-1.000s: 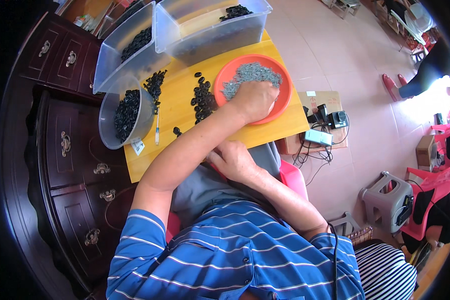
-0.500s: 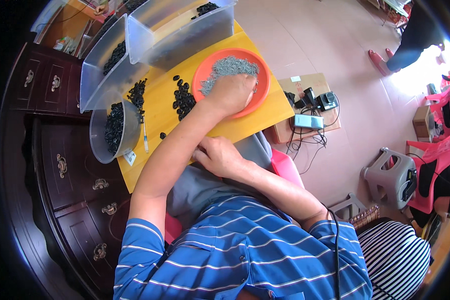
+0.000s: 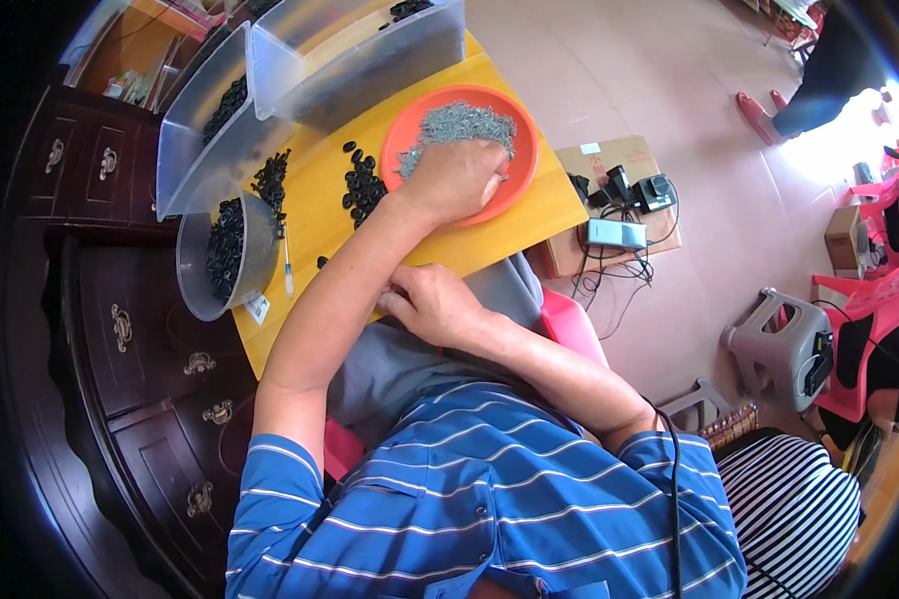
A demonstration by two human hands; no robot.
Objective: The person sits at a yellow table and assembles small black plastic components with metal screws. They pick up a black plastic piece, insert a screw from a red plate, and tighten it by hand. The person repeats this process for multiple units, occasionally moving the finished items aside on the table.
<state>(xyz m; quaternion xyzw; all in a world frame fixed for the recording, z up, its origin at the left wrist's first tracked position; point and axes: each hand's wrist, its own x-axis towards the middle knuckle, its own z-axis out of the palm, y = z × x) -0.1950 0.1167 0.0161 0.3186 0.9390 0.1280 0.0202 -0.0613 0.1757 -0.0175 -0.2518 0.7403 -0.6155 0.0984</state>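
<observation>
Four containers sit on the yellow table [image 3: 529,215]. An orange bowl [image 3: 517,170] on the right side holds a heap of small grey bits [image 3: 459,122]. The person's left hand [image 3: 451,178] lies in that bowl with fingers curled down into the grey bits; I cannot tell if it has grabbed any. The right hand [image 3: 432,302] rests at the near edge of the table, loosely closed, just beside the left arm. I cannot tell if it holds anything.

On the left, a grey round bowl [image 3: 195,275] hangs partly over the table edge and has black pieces [image 3: 225,245] inside. Far from the person stand two clear plastic bins. The left bin [image 3: 185,150] has black pieces in it, and the right bin [image 3: 370,70] has a few black pieces at its far end. More black pieces [image 3: 363,188] lie loose on the table, just left of the orange bowl. A thin white stick [image 3: 287,270] lies near the grey bowl.
</observation>
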